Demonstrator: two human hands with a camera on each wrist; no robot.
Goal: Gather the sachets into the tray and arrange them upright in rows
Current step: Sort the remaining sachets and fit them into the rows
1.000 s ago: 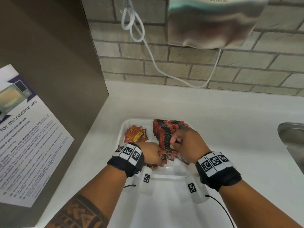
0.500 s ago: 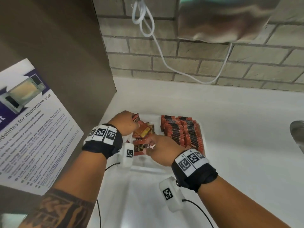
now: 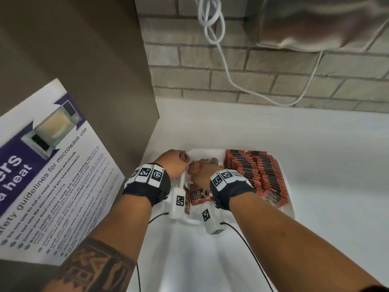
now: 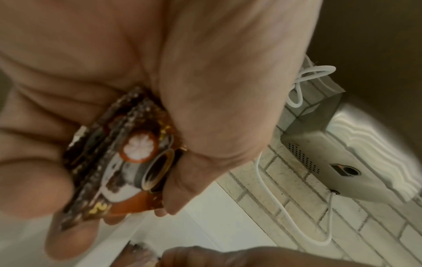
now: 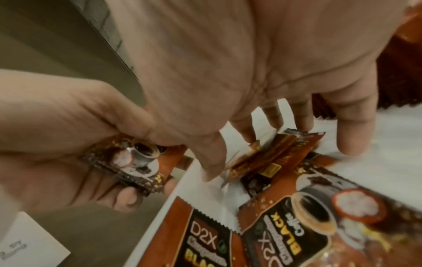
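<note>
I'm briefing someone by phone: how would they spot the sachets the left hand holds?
Find the white tray on the counter under the brick wall. At its far-left corner, the left hand grips a small bundle of sachets, the only ones lifted off the tray.

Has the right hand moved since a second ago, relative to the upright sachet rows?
Yes. The right hand has left the upright sachet rows and shifted left to the loose sachets.

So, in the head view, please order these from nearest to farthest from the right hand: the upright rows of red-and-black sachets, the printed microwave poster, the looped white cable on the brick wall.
1. Upright rows of red-and-black sachets: in the white tray, just right of the right hand.
2. Printed microwave poster: on the left panel.
3. Looped white cable: high on the brick wall.
</note>
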